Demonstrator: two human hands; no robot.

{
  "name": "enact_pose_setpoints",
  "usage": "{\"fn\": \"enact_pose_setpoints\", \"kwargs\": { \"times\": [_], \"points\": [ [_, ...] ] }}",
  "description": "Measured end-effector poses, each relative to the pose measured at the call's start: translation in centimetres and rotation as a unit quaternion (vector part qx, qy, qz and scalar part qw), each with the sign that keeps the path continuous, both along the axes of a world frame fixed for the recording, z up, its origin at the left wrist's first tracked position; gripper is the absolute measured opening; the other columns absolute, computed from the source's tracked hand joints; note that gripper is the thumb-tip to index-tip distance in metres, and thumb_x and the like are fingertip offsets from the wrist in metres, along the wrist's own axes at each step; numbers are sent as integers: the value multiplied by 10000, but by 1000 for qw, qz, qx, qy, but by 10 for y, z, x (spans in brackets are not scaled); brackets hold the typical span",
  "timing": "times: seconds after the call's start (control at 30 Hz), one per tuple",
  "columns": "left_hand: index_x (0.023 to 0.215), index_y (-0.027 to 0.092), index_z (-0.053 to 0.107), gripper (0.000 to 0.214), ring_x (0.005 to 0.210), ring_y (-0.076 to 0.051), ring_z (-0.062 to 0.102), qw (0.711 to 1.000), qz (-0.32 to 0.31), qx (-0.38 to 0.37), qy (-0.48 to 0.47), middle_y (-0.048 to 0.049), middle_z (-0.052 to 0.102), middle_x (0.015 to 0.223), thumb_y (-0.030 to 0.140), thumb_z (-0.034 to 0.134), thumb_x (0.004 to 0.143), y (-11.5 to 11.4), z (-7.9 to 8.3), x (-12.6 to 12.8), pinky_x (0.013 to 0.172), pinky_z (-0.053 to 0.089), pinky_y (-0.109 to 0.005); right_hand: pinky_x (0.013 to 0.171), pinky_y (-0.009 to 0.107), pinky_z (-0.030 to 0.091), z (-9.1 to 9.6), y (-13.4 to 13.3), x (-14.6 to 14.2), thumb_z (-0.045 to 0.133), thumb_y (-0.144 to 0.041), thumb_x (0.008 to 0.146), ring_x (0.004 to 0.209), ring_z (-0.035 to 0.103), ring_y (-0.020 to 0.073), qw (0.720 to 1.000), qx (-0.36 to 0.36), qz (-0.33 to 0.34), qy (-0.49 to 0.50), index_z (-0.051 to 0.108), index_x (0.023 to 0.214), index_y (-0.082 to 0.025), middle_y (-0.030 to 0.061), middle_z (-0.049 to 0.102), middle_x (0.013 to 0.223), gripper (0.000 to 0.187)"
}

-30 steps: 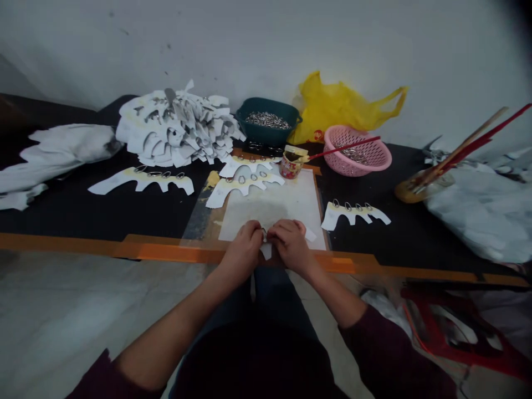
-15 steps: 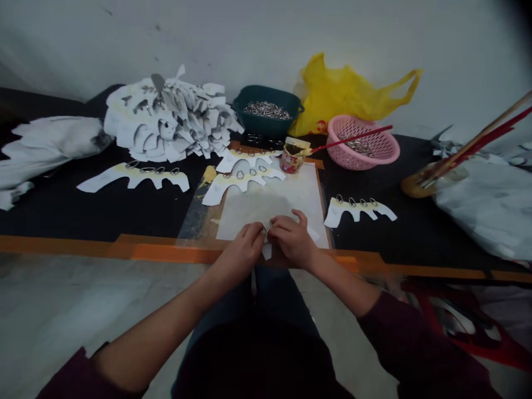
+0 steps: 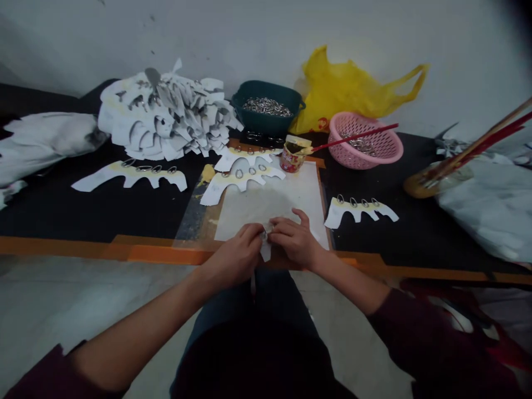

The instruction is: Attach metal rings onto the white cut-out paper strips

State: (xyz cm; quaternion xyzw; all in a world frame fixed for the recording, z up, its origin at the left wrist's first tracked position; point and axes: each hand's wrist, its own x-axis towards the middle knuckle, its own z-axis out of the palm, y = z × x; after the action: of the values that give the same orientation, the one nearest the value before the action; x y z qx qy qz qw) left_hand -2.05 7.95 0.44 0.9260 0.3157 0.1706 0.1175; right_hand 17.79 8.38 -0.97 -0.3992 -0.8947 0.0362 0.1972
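Both hands, the left hand [image 3: 235, 257] and the right hand [image 3: 295, 241], had their grips clamped on a small white paper cutout [image 3: 265, 250] with a metal ring [image 3: 266, 228], at the near edge of the tabletop [image 3: 62, 216].

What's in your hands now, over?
Left hand, right hand: both pinching white paper cutout. Over near edge of paper sheet. Nothing in the way.

The light is dim and flat, and a soft grey shadow lies across the paper sheet [image 3: 266, 205]. The wall [image 3: 266, 33] darkens toward the top right corner, the picture's edges bow outward, and the right sleeve [image 3: 432, 343] looks blurred.
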Motion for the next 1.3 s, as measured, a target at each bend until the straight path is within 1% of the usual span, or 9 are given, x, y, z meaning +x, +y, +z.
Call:
{"fn": "enact_pose_setpoints", "kwargs": {
  "times": [0.1, 0.3, 0.47, 0.53, 0.63, 0.93, 1.03, 1.13, 1.3],
  "points": [
    [796, 154, 531, 122, 1014, -208, 488, 998, 43, -3, -37, -99, 522, 992, 119, 417, 821, 0, -3, 6, 904, 461, -371, 1007, 410, 89, -2, 1, 1, 417, -120, 884, 1084, 532, 131, 1000, -4, 0, 11, 623, 810, -265, -44, 668, 806, 263],
    [807, 144, 511, 120, 956, -195, 497, 990, 122, 6, -74, -95, 517, 971, 146, 397, 845, -3, -11, 15, 855, 474, -359, 1008, 435, 80, -2, 0, 5, 422, -106, 873, 1091, 530, 145, 999, -23, -3, 34, 628, 806, -272, -38, 676, 820, 273],
    [813, 142, 500, 55, 931, -203, 495, 990, 132, 0, -51, -101, 504, 983, 143, 447, 828, -4, -11, 15, 828, 478, -353, 1015, 472, 65, 12, 0, 8, 461, -126, 850, 1173, 466, 185, 987, -144, -11, 64, 624, 869, -274, -18, 677, 931, 221],
    [815, 147, 497, 48, 938, -207, 489, 990, 129, 1, -50, -96, 500, 978, 136, 452, 825, -4, -11, 15, 831, 476, -359, 1011, 480, 74, 16, -1, 6, 455, -121, 840, 1175, 462, 196, 984, -162, -36, 68, 621, 884, -266, -10, 679, 938, 225],
    [831, 146, 498, 58, 945, -210, 484, 990, 130, 1, -48, -99, 492, 983, 128, 443, 828, -4, -11, 15, 828, 477, -362, 1015, 478, 69, 16, -4, 1, 456, -101, 794, 1134, 491, 197, 990, -115, -53, 58, 618, 869, -257, -15, 675, 925, 237],
    [854, 131, 520, 113, 952, -214, 483, 994, 106, 6, 3, -108, 497, 981, 88, 423, 819, -5, -7, 14, 828, 474, -373, 1045, 462, 36, 9, -13, 4, 429, -88, 789, 1188, 424, 179, 999, 5, 23, -33, 586, 962, -256, -12, 634, 1036, 288],
    [860, 142, 522, 116, 964, -211, 481, 994, 107, 4, 8, -99, 500, 990, 95, 425, 818, -4, -6, 14, 837, 468, -362, 1038, 453, 98, 7, -16, 2, 454, -110, 800, 1210, 384, 196, 999, 36, -11, -28, 607, 938, -252, 28, 589, 1091, 250],
    [864, 143, 522, 110, 962, -213, 482, 994, 112, 3, 9, -101, 502, 995, 97, 438, 809, -5, -4, 14, 840, 466, -354, 1023, 455, 132, 11, -18, -1, 501, -168, 801, 1218, 356, 222, 998, 29, -53, -15, 631, 867, -256, 48, 524, 1178, 170],
    [848, 142, 528, 124, 926, -211, 495, 994, 108, 10, -4, -104, 512, 969, 80, 432, 800, -6, -3, 15, 815, 474, -361, 1000, 447, 128, 19, -10, -10, 534, -227, 799, 1170, 399, 219, 996, -60, -70, 22, 607, 761, -224, 19, 567, 1122, 83]
  ]
}}
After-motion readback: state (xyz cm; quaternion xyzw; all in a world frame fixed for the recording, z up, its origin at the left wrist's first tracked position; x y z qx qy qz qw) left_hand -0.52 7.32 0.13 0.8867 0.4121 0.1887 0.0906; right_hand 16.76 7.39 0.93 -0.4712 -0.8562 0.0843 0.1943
